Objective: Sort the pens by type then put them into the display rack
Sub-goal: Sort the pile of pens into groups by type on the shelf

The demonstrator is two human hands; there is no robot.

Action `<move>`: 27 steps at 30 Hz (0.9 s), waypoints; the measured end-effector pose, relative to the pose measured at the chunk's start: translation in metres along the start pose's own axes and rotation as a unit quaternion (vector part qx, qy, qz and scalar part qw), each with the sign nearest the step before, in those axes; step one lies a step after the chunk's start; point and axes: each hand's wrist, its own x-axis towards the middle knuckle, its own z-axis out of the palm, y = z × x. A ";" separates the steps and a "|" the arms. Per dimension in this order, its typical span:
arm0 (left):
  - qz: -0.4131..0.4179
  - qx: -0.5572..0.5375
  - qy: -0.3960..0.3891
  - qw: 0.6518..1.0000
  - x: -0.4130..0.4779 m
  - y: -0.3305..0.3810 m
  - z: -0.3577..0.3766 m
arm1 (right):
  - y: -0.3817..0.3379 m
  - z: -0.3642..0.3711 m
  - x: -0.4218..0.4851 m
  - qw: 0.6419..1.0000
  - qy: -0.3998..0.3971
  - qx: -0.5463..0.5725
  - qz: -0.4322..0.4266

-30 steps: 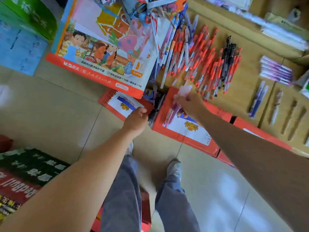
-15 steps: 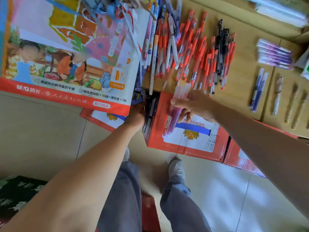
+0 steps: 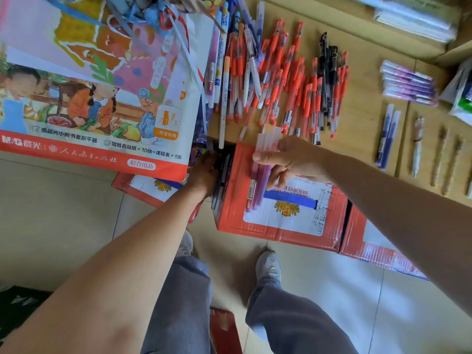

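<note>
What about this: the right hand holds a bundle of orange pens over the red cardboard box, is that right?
Wrong colour. The head view shows the right hand holding a bundle of purple translucent pens, not orange, over the red cardboard box. The orange pens lie on the tan surface beyond.

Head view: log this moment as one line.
right hand: holds purple pens | left hand: at gap beside red box | red pens: on cardboard

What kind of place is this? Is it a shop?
Probably a stationery shop or its stockroom. Many orange-red capped pens lie in heaps, a big colourful picture-printed stationery pack lies beside them, and the right hand holds a bundle of purple translucent pens over a red cardboard carton.
</note>
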 end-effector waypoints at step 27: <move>0.052 -0.182 0.290 0.938 -0.148 0.026 0.000 | 0.014 0.000 -0.043 0.999 0.025 -0.007 -0.024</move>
